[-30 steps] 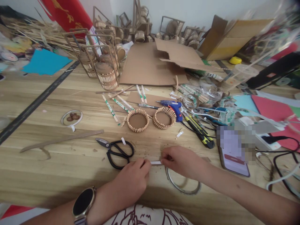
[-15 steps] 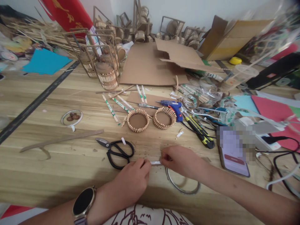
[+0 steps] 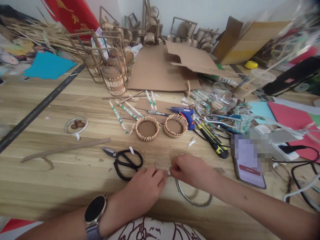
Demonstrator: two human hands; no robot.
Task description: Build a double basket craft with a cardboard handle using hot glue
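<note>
Fingers of my left hand and right hand curl at the strip; whether they pinch it I cannot tell. It shows between them, long axis apparently left-right, neither hand clearly nearer. Ring just below the right.

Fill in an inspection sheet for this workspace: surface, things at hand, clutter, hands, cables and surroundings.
Surface: wood-grained table, scattered with scraps.
Things at hand: narrow pale strip, mostly hidden; tape roll, partly covered.
Clutter: scissors, two round stick-walled baskets, blue glue gun, utility knife, smartphone.
Left hand: at the pale strip's left end, hold unclear.
Right hand: curled at its right end, hold unclear.
Cables: black plug at a white power strip; loose black cord nearby.
Surroundings: miniature barrels in wooden frames, open cardboard box, plain wall.
</note>
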